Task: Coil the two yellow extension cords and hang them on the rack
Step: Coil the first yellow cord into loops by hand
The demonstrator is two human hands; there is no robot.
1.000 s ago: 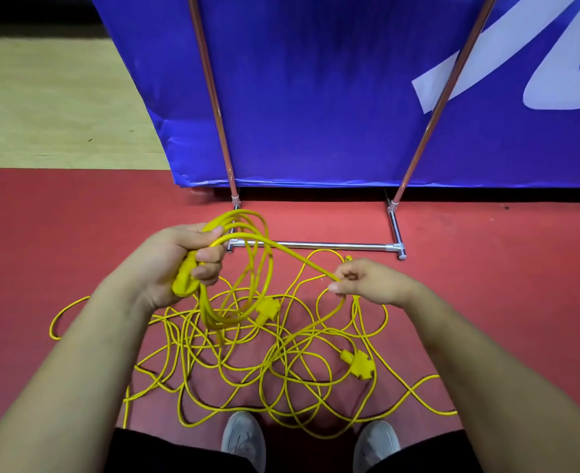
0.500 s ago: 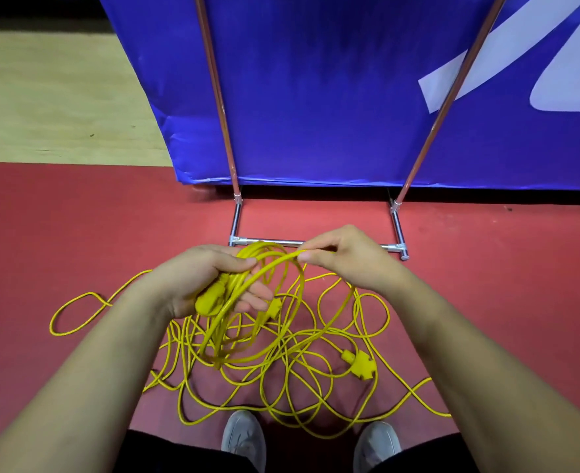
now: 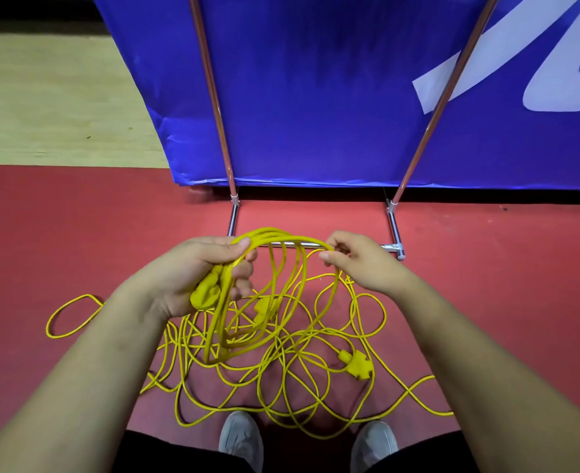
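Gripping a yellow plug (image 3: 206, 295) and several cord loops (image 3: 271, 302), the left hand (image 3: 193, 274) faces the right hand (image 3: 360, 261) pinching the topmost strand above the floor tangle (image 3: 281, 380).

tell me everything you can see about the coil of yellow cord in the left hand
The coil is several loops of thin, glossy yellow cord, plastic-looking, hanging as a tall oval above the red floor. The left hand grips its top along with a chunky yellow plug. The right hand pinches the newest strand at the top right. The loops' lower end dangles over the loose tangle of cord on the floor.
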